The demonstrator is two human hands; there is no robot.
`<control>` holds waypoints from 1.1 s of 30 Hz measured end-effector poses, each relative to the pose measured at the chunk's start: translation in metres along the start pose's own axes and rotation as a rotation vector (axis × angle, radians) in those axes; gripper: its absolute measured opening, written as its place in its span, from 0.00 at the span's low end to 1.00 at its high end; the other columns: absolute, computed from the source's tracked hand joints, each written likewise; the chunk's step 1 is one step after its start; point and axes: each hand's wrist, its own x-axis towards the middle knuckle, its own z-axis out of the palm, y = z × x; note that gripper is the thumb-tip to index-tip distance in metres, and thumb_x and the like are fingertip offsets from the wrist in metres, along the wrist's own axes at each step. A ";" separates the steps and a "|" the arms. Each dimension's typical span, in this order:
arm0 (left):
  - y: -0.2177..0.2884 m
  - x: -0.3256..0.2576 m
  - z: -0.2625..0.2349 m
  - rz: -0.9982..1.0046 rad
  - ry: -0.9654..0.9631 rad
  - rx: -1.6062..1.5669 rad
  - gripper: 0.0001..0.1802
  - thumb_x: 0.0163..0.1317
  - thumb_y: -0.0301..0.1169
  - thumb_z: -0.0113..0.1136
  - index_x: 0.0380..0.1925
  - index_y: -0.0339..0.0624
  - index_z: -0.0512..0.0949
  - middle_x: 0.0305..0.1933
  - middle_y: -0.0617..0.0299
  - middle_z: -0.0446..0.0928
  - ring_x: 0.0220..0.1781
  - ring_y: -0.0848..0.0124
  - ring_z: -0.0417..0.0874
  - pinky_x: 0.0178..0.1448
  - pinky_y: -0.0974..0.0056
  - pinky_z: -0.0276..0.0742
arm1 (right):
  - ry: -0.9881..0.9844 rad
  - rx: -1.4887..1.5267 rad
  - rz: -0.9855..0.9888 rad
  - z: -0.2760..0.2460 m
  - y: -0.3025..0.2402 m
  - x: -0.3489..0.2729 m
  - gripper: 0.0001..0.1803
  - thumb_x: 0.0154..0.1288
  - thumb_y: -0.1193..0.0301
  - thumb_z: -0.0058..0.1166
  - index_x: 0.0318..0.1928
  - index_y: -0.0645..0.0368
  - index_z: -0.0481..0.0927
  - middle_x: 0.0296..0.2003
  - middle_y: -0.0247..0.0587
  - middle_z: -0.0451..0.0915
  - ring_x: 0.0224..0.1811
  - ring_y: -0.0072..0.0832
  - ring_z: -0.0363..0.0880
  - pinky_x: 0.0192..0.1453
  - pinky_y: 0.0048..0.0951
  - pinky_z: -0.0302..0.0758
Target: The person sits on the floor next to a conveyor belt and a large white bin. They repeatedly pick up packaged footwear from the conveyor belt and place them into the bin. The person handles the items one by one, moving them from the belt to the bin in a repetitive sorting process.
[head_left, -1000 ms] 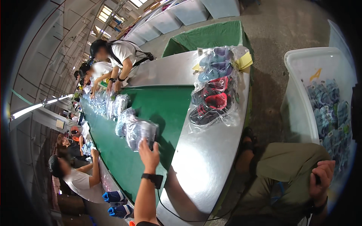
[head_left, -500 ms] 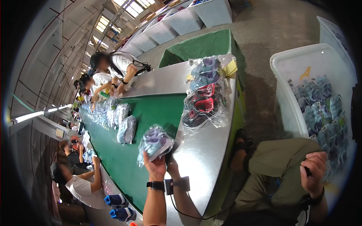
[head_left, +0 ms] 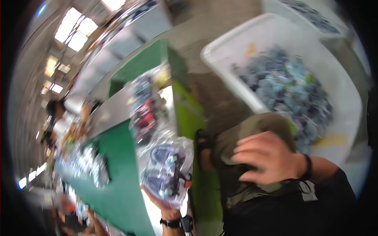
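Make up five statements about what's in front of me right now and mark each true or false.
1. The left hand holds shoes in clear plastic. True.
2. The right hand grips a shoe. False: it is open, with nothing visible in it.
3. Clear packages lie on the green surface. True.
4. The white bin holds mainly red items. False: its contents are mainly bluish.
5. Red shoes lie beyond the held pair. True.

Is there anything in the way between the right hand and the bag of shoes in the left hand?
Nothing visible blocks the gap between the right hand and the clear bag of shoes in the left hand. The table's green side shows between them, but it looks lower down.
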 end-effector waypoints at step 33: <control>-0.133 -0.036 0.063 -0.471 -0.690 1.076 0.26 0.79 0.36 0.66 0.69 0.30 0.76 0.57 0.52 0.85 0.54 0.68 0.83 0.55 0.62 0.79 | -0.138 -0.522 0.840 -0.106 0.080 -0.308 0.31 0.51 0.63 0.78 0.54 0.60 0.81 0.53 0.47 0.78 0.58 0.49 0.79 0.61 0.47 0.78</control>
